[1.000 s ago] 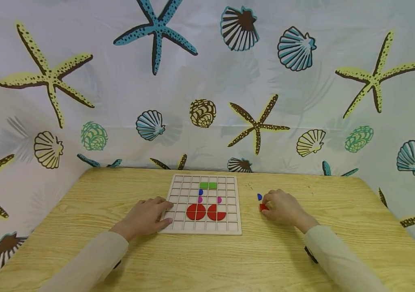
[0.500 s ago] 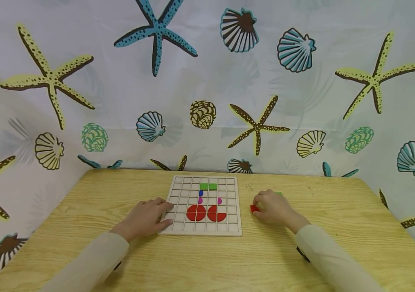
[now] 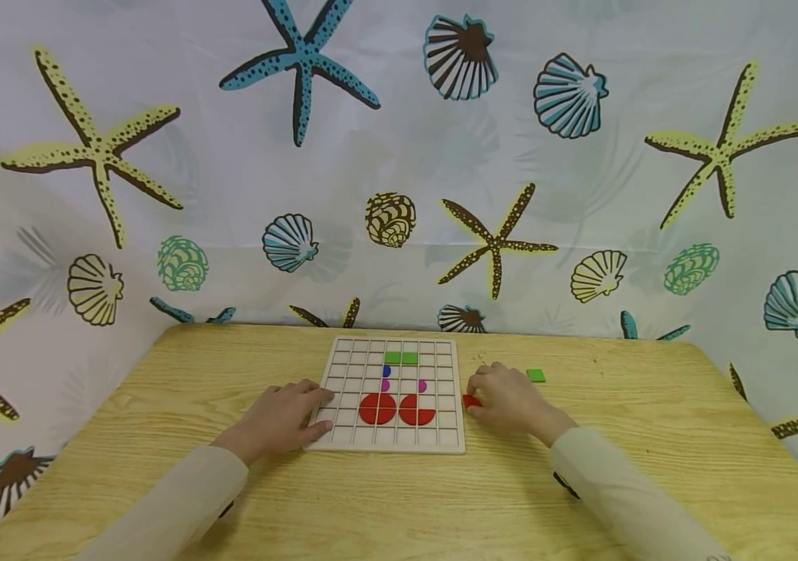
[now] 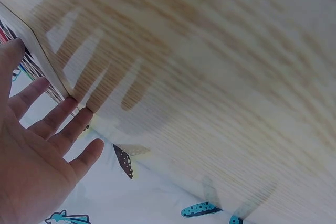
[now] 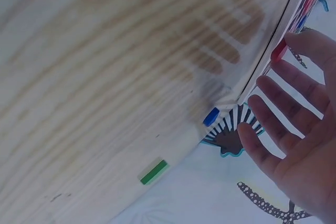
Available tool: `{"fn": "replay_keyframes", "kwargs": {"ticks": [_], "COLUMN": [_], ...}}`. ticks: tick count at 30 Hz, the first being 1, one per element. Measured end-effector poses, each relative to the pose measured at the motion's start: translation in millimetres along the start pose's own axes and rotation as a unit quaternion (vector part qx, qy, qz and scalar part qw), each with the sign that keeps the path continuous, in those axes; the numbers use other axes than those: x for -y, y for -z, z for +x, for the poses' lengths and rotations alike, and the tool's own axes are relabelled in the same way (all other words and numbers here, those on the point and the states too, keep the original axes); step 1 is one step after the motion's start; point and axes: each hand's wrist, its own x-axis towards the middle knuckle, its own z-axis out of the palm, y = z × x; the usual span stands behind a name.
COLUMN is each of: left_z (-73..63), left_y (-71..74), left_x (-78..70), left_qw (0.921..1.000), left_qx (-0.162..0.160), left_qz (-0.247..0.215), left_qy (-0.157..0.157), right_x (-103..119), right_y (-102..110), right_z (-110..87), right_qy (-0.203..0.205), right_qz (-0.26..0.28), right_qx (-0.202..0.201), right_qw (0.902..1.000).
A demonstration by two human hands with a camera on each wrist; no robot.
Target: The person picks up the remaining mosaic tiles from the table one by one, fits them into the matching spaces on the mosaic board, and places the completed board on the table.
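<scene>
A white gridded board [image 3: 343, 436] lies on the table, bearing a full red circle [image 3: 377, 409], a three-quarter red circle [image 3: 413, 413], two green squares [image 3: 401, 358], a blue half-disc [image 3: 386, 372] and two magenta half-discs [image 3: 422, 386]. My left hand [image 3: 285, 417] rests with spread fingers on the board's left edge. Just off its right edge, my right hand [image 3: 507, 401] pinches a red piece [image 5: 279, 50] between thumb and index finger; the other fingers are extended. In the right wrist view, a loose blue piece [image 5: 211, 116] lies near that hand; the head view hides it.
A loose green square [image 3: 535, 375] lies on the wooden table [image 3: 399, 506], right of and beyond my right hand. A white cloth [image 3: 371, 164] printed with starfish and shells rises behind the table and along both sides.
My right hand has moved left with the red piece, up to the board's right side. The green square behind it has come into sight, and the blue piece is now covered. The left hand stays.
</scene>
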Motion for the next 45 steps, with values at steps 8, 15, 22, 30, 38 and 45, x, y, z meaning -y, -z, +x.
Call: {"fn": "replay_keyframes", "kwargs": {"ticks": [8,15,22,30,38,45], "left_z": [-0.6,-0.2,0.4,0.0,-0.1,-0.1], "left_y": [-0.6,-0.6,-0.7,0.8,-0.2,0.9], "left_x": [0.3,1.0,0.9,-1.9,-2.0,-1.5], "left_qw": [1.0000,1.0000,1.0000,0.9999,0.9999,0.9999], "left_qx": [-0.001,0.002,0.007,0.007,0.008,0.005], "left_qz": [-0.002,-0.004,-0.004,-0.002,-0.004,-0.006], "left_qy": [0.000,0.000,0.005,0.010,0.013,0.007], "right_x": [12.2,25.6,35.9,43.1,44.6,44.8], "right_y": [-1.4,0.4,-1.3,-2.8,-5.7,-8.4], "right_z": [7.1,14.7,23.1,30.3,37.2,40.4], "right_qy": [0.032,0.051,0.064,0.059,0.037,0.021], "right_qz": [0.003,-0.002,-0.009,-0.005,0.009,0.025], "right_qx": [-0.016,-0.011,-0.008,0.001,0.026,0.038], "right_qw": [0.9994,0.9987,0.9979,0.9982,0.9989,0.9987]}}
